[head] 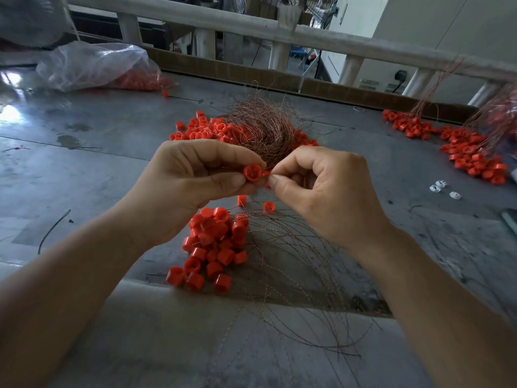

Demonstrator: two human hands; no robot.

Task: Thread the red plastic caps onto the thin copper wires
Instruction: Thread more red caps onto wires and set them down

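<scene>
Over the mid-worktop (106, 169), my left hand (195, 189) pinches a red cap (252, 172) by its wall. My right hand (327, 197) pinches tight beside it, presumably on a copper wire too fine to see. The cap looks light and rigid, the wire floppy and kink-prone, so I'd grip it near its tip.
</scene>
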